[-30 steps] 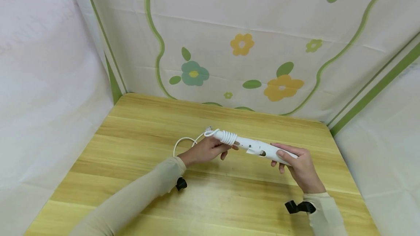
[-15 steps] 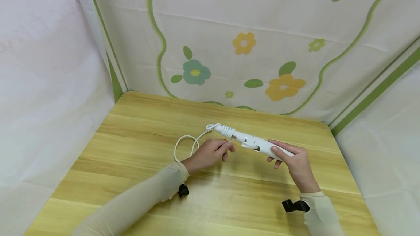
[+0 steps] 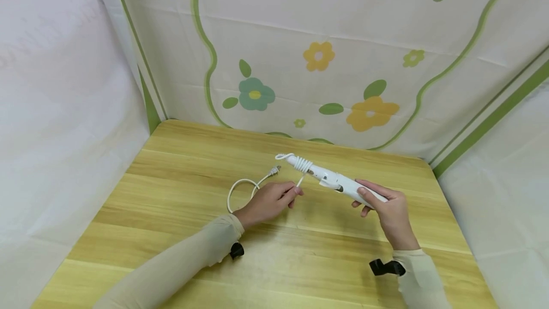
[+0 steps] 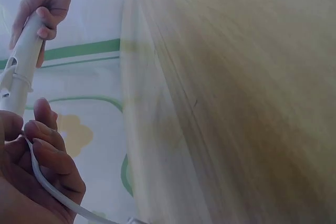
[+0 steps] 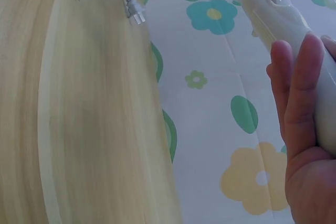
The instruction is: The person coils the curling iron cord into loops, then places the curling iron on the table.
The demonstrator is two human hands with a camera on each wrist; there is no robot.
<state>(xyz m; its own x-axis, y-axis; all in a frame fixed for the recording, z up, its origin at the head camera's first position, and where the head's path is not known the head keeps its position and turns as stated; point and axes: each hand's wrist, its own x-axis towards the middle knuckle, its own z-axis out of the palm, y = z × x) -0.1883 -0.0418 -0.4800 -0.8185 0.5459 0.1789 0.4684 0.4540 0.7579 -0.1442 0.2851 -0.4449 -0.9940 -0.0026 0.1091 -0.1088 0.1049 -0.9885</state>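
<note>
A white curling iron [image 3: 349, 187] is held at a slant above the table. My right hand [image 3: 392, 211] grips its right end, thumb on top. White cord [image 3: 303, 164] is wound in several turns round the left end, with a small loop [image 3: 283, 156] at the tip. Between thumb and fingers, my left hand [image 3: 270, 201] pinches the cord just below the turns. In the left wrist view the cord [image 4: 58, 195] runs across that palm. The cord's free end, with its plug [image 3: 274, 170], shows behind the left hand; the right wrist view also catches the plug [image 5: 135, 11].
A wooden table [image 3: 180, 175] lies beneath both hands. White cloth with printed flowers [image 3: 257, 27] hangs behind its far edge, and plain pale cloth [image 3: 64, 132] stands along the left side. Each sleeve bears a black strap mount [image 3: 388, 267].
My left hand comes away from the iron's wound end and now pinches the cord drawn down from it. The iron's left tip has shifted slightly up and right, leaving the plug in plain sight.
</note>
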